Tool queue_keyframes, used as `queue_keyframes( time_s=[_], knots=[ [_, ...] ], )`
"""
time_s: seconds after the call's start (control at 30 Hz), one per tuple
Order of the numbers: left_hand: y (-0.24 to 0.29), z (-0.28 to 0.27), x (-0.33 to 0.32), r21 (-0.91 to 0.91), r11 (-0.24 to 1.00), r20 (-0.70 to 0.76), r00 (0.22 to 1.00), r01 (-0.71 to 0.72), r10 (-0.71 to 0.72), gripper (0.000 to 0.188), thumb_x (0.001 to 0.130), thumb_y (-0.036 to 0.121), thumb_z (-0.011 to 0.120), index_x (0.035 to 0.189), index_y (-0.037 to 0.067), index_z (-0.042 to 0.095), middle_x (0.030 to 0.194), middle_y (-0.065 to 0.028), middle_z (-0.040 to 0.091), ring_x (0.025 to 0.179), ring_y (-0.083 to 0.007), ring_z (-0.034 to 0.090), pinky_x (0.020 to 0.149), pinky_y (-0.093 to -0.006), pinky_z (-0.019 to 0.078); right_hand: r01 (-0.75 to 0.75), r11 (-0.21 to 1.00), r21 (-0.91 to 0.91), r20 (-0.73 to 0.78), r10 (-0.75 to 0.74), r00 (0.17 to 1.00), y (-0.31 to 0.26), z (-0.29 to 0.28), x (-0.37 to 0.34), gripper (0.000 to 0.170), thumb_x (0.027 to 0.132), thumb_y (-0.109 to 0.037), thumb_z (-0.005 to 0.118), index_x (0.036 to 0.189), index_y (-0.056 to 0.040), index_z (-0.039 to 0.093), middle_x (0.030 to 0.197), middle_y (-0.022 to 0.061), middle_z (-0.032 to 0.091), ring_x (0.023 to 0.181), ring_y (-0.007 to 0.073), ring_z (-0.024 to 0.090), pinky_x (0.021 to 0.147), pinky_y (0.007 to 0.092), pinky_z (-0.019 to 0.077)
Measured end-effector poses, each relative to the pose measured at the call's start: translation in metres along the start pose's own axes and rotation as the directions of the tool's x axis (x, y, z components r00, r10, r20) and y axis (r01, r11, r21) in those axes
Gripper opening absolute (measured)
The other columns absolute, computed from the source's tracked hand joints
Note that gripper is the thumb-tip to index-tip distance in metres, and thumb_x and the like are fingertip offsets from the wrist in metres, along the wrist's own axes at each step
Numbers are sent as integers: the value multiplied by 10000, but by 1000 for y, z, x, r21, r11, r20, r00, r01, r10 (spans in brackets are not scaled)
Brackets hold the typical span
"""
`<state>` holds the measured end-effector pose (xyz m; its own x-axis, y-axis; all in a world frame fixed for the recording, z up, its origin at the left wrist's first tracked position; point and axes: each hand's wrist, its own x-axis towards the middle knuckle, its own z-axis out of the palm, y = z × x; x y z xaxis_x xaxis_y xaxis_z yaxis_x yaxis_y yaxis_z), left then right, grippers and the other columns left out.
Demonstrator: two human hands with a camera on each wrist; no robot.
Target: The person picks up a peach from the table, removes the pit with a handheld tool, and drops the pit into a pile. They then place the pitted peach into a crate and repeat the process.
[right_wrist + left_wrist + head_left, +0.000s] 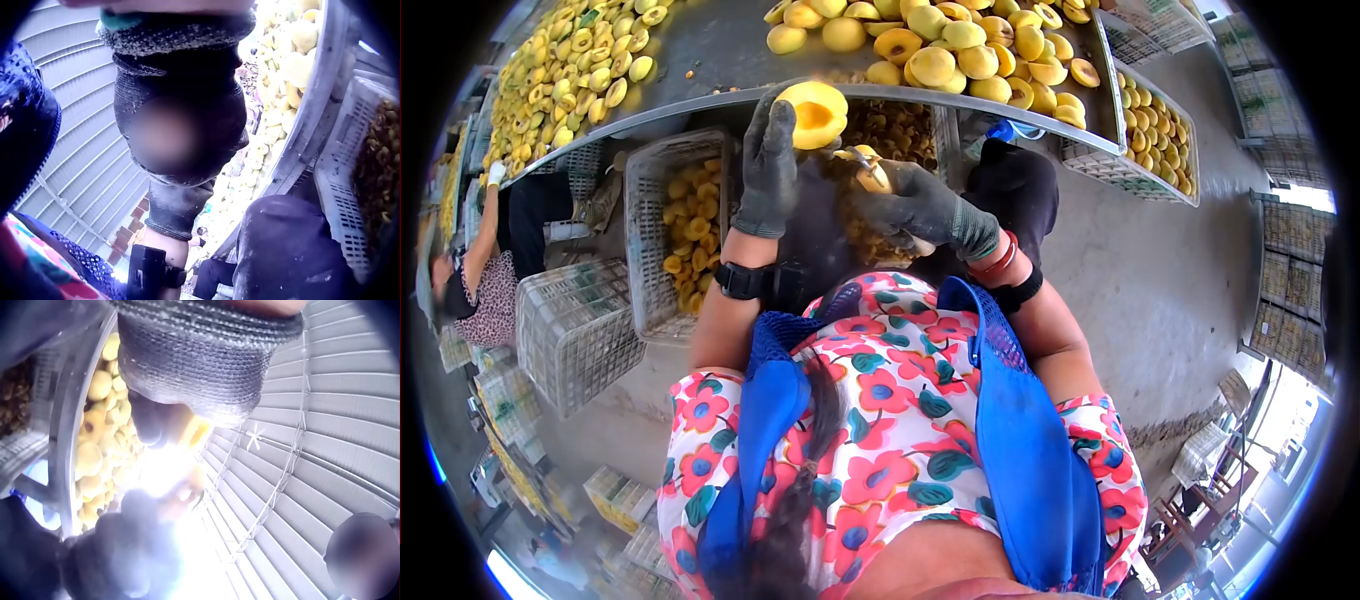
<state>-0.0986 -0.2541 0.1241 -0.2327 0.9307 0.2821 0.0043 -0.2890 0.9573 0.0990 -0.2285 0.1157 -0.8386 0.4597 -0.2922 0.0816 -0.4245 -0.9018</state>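
In the head view my gloved left hand [768, 165] holds a yellow peach half [815, 115], its hollowed cut face showing, near the front edge of the metal table. My gloved right hand [915, 208] grips a small wooden-handled tool [873, 178] with a metal end, just below and to the right of the peach half. In the left wrist view, bright glare covers much of the fruit between the two hands. The back of the right glove [181, 125] fills the middle of the right wrist view and hides the tool.
Heaps of peaches [975, 50] lie on the metal table [720, 60]. Below its edge stand a crate [640, 190] of peach halves and a container of brown pits [895, 125]. Another full crate [1160, 130] is at the right. A second person [485, 270] works at the far left.
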Motion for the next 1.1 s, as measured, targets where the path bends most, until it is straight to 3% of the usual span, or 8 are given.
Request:
queue_keyframes(
  time_s=[0.17,0.2,0.33,0.43,0.57,0.63,0.73,1.1],
  knots=[
    [-2,-69,-18,290,917,-352,921,274,-164,373,980,304,435,1136,-11,559,1066,-91,605,949,-166,583,864,-299,476,142,946,-292,-205,-207,957,23,-1,7,227,867,-140,626,1058,-45,547,671,4,560,555,75,517,493,253,429],
    [-25,-115,-32,580,805,-297,953,125,66,365,977,300,426,1124,-6,558,1036,-121,610,942,-202,591,847,-330,489,185,913,-363,-241,-284,928,27,1,7,251,860,-145,629,1072,-42,542,681,37,572,564,119,539,505,275,438],
    [-63,-259,-92,896,72,-434,898,439,-71,549,936,471,435,1270,43,520,1209,-239,564,1090,-391,556,910,-448,451,243,710,-661,-319,-558,766,39,5,3,379,819,-187,661,1115,2,516,774,242,618,706,401,624,597,417,495],
    [-75,-283,-109,827,-358,-483,874,434,-57,495,939,440,442,1234,59,554,1189,-201,594,1091,-380,553,935,-436,436,225,695,-683,-346,-579,738,67,-6,18,284,835,-162,645,1058,-18,544,685,117,605,565,224,606,533,330,467],
    [-78,-198,-33,984,178,-22,976,-17,217,397,896,377,526,1110,52,607,1103,-175,626,1029,-353,577,900,-420,447,-223,718,-660,-482,-175,859,95,-28,43,242,802,-173,653,943,-25,522,744,212,622,659,361,634,574,405,489],
    [-85,-130,17,928,345,74,977,-140,199,357,851,328,579,1057,39,621,1038,-165,645,986,-345,592,873,-415,456,-157,699,-698,-449,-257,856,97,-27,43,265,781,-160,655,965,-23,522,795,236,628,766,416,621,643,450,489],
    [-113,-51,74,888,320,273,939,-330,211,388,818,381,611,1063,81,636,1033,-149,655,952,-340,614,853,-423,471,-119,676,-728,-415,-296,861,95,-30,40,309,778,-193,666,979,-17,511,818,247,626,809,437,608,669,459,488],
    [-118,66,154,974,72,216,769,-217,-602,482,781,436,640,1076,55,644,1034,-181,668,978,-324,644,798,-422,510,-56,738,-673,-458,-356,814,94,-38,24,319,768,-189,684,961,-6,508,816,263,613,810,454,593,661,458,476]
  ],
)
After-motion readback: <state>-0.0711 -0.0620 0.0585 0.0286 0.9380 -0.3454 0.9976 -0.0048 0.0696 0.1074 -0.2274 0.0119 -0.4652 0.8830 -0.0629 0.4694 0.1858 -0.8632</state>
